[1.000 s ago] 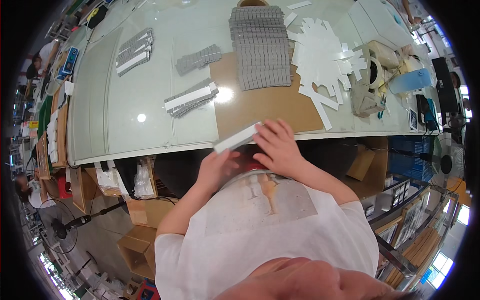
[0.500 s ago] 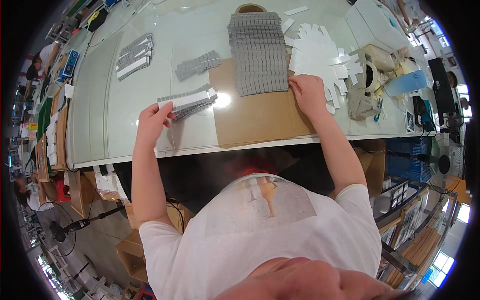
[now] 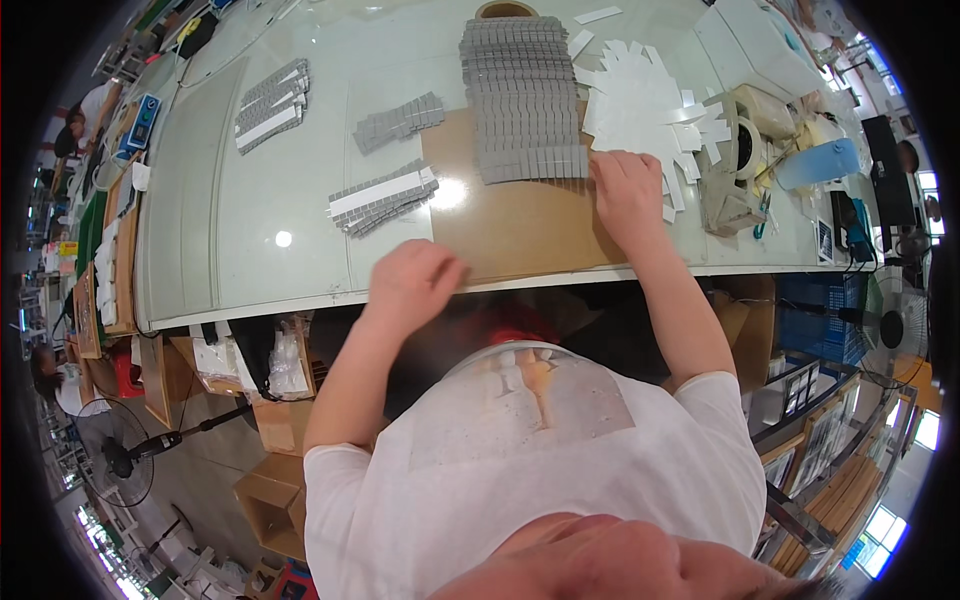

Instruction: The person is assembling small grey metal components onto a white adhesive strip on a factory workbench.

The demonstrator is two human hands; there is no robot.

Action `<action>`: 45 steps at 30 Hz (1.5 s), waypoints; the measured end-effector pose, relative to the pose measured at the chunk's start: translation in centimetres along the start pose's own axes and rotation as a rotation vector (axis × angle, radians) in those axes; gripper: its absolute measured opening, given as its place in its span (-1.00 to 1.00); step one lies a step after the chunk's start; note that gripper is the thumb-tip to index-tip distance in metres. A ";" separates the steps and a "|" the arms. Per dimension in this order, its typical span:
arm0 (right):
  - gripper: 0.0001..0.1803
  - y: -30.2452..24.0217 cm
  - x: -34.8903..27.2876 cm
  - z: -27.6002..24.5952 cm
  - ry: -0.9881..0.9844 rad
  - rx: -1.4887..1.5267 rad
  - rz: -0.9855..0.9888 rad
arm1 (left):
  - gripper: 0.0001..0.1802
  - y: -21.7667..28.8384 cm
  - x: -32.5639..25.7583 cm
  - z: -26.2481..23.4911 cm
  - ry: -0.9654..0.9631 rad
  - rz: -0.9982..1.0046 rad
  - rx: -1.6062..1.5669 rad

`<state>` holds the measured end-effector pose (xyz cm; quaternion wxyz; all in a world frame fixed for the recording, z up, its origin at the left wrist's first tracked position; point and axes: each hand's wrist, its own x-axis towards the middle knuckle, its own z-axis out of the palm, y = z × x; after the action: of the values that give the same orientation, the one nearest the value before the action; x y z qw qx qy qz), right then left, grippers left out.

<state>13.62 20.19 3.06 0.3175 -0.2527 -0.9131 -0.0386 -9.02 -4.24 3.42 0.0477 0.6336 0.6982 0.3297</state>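
A long row of overlapping grey segmented strips [image 3: 522, 100] lies on a brown cardboard sheet [image 3: 520, 235]. At its near end, one grey strip [image 3: 535, 164] sits slightly askew, and the right end of it is pinched in the fingertips of my right hand [image 3: 628, 195]. My left hand [image 3: 408, 285] hovers by the table's front edge, near the cardboard's left corner. Its fingers are bent and blurred, so what is between them is hidden. Just beyond it rests a small stack of grey strips [image 3: 385, 210] topped by a white strip [image 3: 380, 193], touched by neither hand.
Two more grey strip stacks [image 3: 400, 121] [image 3: 272, 108] lie farther left. White paper strips [image 3: 640, 100] are heaped right of the row. A tape roll [image 3: 745, 148] on a dispenser, a blue bottle [image 3: 818, 165] and a white box [image 3: 755, 50] stand at the right.
My left hand has let go of the small stack and moved right and nearer to me. At the row's near end, the front strip now lies tilted under my right fingertips.
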 end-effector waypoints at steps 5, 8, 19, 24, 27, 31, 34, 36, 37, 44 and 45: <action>-0.79 -0.6 -4.8 -3.0 -0.064 0.075 0.166 | -0.83 2.5 1.9 3.3 0.014 0.199 -0.039; -0.63 0.2 -8.2 -4.9 -0.029 0.028 0.233 | -0.44 3.4 3.0 4.7 0.004 0.245 0.050; -0.50 1.6 -13.8 -7.7 -0.251 0.048 0.065 | -0.22 3.8 2.3 5.3 -0.152 0.240 0.131; -0.78 2.5 -12.4 -7.9 -0.059 0.199 0.089 | -0.38 3.1 -0.4 4.6 -0.080 0.266 0.058; -0.84 1.3 -11.0 -7.9 0.124 0.378 0.197 | -0.43 2.9 -1.0 4.5 -0.027 0.259 0.068; -0.87 -0.7 -8.5 -7.8 0.193 0.391 0.303 | -0.47 2.8 -1.0 4.6 0.024 0.210 0.076; -0.85 -1.9 -7.3 -7.1 0.253 0.659 0.548 | -0.49 2.5 -1.1 4.5 0.027 0.215 0.073; -0.84 -2.1 -6.9 -6.4 0.224 0.907 0.664 | -0.50 2.4 -1.1 4.5 0.028 0.219 0.069; -0.83 -2.2 -6.8 -6.1 0.193 1.155 0.779 | -0.49 2.3 -1.1 4.5 0.031 0.231 0.077; -0.78 -4.0 -7.5 -3.4 -0.371 0.999 0.441 | -0.43 2.9 -1.2 5.3 0.078 0.213 0.080; -0.77 -4.1 -7.5 -2.5 -0.286 0.885 0.241 | -0.43 3.3 -0.9 5.3 0.080 0.210 0.081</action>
<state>18.05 12.73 0.98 0.2681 -0.2002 -0.8404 0.4263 -3.39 -3.03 0.67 -0.0408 0.6911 0.6419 0.3295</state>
